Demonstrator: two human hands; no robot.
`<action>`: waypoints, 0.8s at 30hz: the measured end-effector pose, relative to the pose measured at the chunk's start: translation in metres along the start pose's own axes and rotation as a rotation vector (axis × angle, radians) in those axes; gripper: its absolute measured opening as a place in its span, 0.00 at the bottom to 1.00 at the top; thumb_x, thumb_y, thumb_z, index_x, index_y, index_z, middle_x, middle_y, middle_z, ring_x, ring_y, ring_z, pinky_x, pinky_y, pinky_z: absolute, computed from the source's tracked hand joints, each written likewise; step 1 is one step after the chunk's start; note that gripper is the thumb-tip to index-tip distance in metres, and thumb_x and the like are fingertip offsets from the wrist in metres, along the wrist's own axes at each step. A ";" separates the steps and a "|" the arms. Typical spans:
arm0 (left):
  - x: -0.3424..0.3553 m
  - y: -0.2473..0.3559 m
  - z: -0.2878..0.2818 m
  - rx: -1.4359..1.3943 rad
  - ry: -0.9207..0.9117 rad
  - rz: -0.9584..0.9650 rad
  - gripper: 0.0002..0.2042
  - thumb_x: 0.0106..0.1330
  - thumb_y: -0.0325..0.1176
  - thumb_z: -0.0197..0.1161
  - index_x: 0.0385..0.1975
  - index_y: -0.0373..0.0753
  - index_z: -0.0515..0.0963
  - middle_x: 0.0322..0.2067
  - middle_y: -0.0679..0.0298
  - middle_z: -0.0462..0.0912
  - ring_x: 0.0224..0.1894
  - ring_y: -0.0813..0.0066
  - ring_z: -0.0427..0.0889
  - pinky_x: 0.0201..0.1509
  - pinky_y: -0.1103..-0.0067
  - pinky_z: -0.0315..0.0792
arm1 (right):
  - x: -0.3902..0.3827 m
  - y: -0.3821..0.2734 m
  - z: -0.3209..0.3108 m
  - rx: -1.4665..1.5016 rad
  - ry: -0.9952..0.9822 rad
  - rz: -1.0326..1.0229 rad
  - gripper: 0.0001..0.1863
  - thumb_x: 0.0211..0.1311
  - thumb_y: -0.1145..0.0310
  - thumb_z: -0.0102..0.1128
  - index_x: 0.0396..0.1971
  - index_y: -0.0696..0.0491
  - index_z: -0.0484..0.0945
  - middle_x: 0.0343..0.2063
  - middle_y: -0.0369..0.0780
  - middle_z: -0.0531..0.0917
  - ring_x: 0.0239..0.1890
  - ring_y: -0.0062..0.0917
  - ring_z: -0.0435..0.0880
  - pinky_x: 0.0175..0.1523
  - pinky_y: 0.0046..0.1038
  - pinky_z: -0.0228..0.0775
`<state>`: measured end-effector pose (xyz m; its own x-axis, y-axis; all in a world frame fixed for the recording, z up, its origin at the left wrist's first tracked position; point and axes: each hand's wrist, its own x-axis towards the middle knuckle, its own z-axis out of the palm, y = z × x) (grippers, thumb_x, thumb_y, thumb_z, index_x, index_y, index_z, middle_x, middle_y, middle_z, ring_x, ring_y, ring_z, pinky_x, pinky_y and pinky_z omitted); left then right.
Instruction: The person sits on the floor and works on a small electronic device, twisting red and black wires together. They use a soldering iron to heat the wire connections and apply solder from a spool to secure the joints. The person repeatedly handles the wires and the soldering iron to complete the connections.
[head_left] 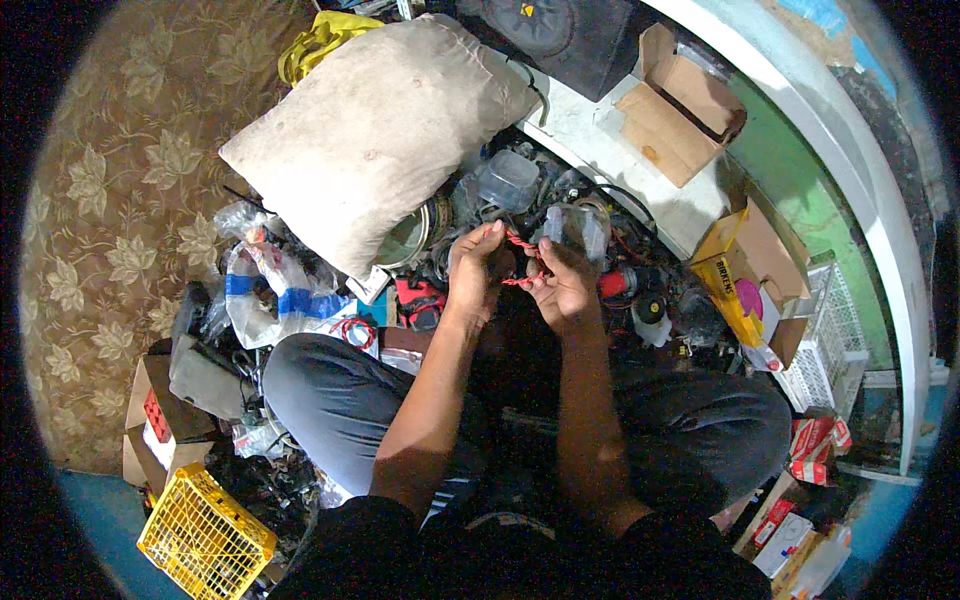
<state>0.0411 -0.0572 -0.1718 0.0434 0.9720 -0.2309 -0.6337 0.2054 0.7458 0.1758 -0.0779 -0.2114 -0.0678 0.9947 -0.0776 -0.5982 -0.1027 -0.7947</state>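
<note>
A red twisted wire (523, 243) with pale flecks runs between my two hands, in front of my crossed legs. My left hand (476, 268) has its fingers closed, and the wire's upper end reaches its thumb. Opposite it, my right hand (562, 285) pinches the wire between thumb and fingers; a lower loop comes out near its fingertips. Where the wire passes behind the fingers is hidden. Beyond the hands stands a clear plastic container (508, 181). Left of my left hand lies a red and black tool-like object (420, 303), its kind unclear.
A large pale pillow (370, 130) lies at the far left. Clutter surrounds my legs, with a coil of red wire (355, 333) by my left knee. A yellow basket (207, 535) sits near left. Cardboard boxes (665, 130) and a white crate (830, 330) stand at right.
</note>
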 end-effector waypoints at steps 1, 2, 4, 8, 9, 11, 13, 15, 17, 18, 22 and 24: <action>0.002 -0.006 -0.002 0.034 0.010 0.021 0.12 0.73 0.37 0.57 0.28 0.40 0.78 0.19 0.75 0.73 0.16 0.88 0.61 0.21 0.84 0.53 | 0.003 0.005 -0.007 0.021 0.012 0.001 0.12 0.68 0.63 0.61 0.46 0.54 0.77 0.37 0.37 0.83 0.31 0.22 0.80 0.37 0.23 0.79; 0.003 -0.010 -0.003 0.070 0.023 0.043 0.12 0.73 0.37 0.57 0.27 0.40 0.78 0.18 0.75 0.72 0.16 0.88 0.60 0.21 0.84 0.53 | 0.004 0.004 -0.004 0.013 0.030 -0.007 0.12 0.68 0.63 0.62 0.44 0.54 0.78 0.36 0.37 0.83 0.31 0.21 0.80 0.36 0.23 0.78; 0.005 -0.017 -0.006 0.106 0.051 0.067 0.12 0.72 0.37 0.58 0.27 0.41 0.78 0.17 0.76 0.70 0.16 0.88 0.60 0.21 0.83 0.53 | 0.004 0.000 -0.002 -0.040 0.076 -0.036 0.11 0.67 0.63 0.63 0.42 0.53 0.77 0.35 0.36 0.83 0.29 0.21 0.79 0.35 0.22 0.78; 0.007 -0.026 -0.008 0.140 0.104 0.078 0.12 0.72 0.38 0.59 0.26 0.41 0.78 0.16 0.77 0.69 0.16 0.89 0.60 0.21 0.84 0.52 | 0.005 -0.003 0.013 -0.104 0.341 -0.021 0.12 0.64 0.63 0.66 0.38 0.55 0.77 0.33 0.38 0.84 0.26 0.21 0.81 0.28 0.21 0.75; 0.007 -0.025 -0.009 0.159 0.109 0.067 0.12 0.72 0.38 0.59 0.26 0.40 0.78 0.16 0.77 0.69 0.16 0.89 0.60 0.21 0.84 0.52 | 0.005 -0.002 0.015 -0.124 0.360 -0.036 0.11 0.64 0.64 0.66 0.37 0.55 0.77 0.31 0.37 0.83 0.25 0.20 0.81 0.26 0.21 0.74; 0.007 -0.024 -0.008 0.213 0.130 0.094 0.12 0.72 0.38 0.59 0.26 0.40 0.79 0.16 0.77 0.69 0.16 0.89 0.60 0.21 0.84 0.52 | 0.006 0.001 0.018 -0.162 0.393 -0.064 0.08 0.64 0.67 0.66 0.35 0.54 0.77 0.26 0.35 0.82 0.24 0.19 0.80 0.24 0.22 0.71; 0.006 -0.022 -0.005 0.281 0.162 0.167 0.12 0.72 0.38 0.59 0.26 0.40 0.79 0.16 0.77 0.69 0.16 0.90 0.60 0.21 0.84 0.51 | 0.006 0.001 0.019 -0.232 0.380 -0.122 0.09 0.64 0.67 0.66 0.36 0.57 0.78 0.26 0.38 0.84 0.24 0.21 0.82 0.24 0.23 0.74; 0.005 -0.024 -0.011 0.324 0.145 0.154 0.13 0.73 0.39 0.58 0.32 0.37 0.81 0.26 0.70 0.79 0.26 0.83 0.72 0.32 0.82 0.64 | 0.006 -0.002 0.017 -0.293 0.363 -0.149 0.09 0.64 0.68 0.65 0.37 0.58 0.79 0.27 0.38 0.84 0.24 0.21 0.83 0.25 0.23 0.75; 0.004 -0.024 -0.011 0.307 0.150 0.157 0.13 0.73 0.39 0.58 0.32 0.36 0.81 0.26 0.69 0.79 0.26 0.83 0.72 0.32 0.82 0.65 | 0.007 -0.006 0.016 -0.346 0.329 -0.162 0.09 0.64 0.69 0.66 0.37 0.59 0.80 0.28 0.39 0.84 0.24 0.20 0.83 0.25 0.22 0.76; 0.004 -0.025 -0.007 0.268 0.163 0.167 0.13 0.73 0.38 0.58 0.29 0.38 0.81 0.21 0.73 0.74 0.21 0.86 0.66 0.27 0.83 0.59 | 0.007 -0.008 0.016 -0.373 0.313 -0.167 0.09 0.64 0.69 0.66 0.37 0.59 0.80 0.28 0.39 0.84 0.24 0.20 0.83 0.26 0.22 0.76; 0.008 -0.025 -0.005 0.273 0.236 0.253 0.13 0.73 0.38 0.59 0.27 0.39 0.79 0.16 0.76 0.69 0.17 0.89 0.61 0.21 0.84 0.53 | 0.002 -0.023 0.020 -0.552 0.170 -0.090 0.10 0.63 0.69 0.66 0.38 0.61 0.82 0.28 0.39 0.84 0.24 0.19 0.82 0.28 0.22 0.77; 0.007 -0.022 -0.002 0.216 0.252 0.224 0.13 0.73 0.38 0.59 0.27 0.38 0.79 0.16 0.76 0.69 0.16 0.89 0.61 0.20 0.84 0.53 | 0.001 -0.024 0.021 -0.569 0.093 -0.138 0.12 0.63 0.68 0.66 0.39 0.61 0.82 0.28 0.40 0.85 0.23 0.20 0.82 0.30 0.22 0.76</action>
<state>0.0537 -0.0547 -0.1907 -0.2858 0.9425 -0.1735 -0.4274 0.0367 0.9033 0.1732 -0.0750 -0.1797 0.0660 0.9977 0.0169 -0.0725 0.0217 -0.9971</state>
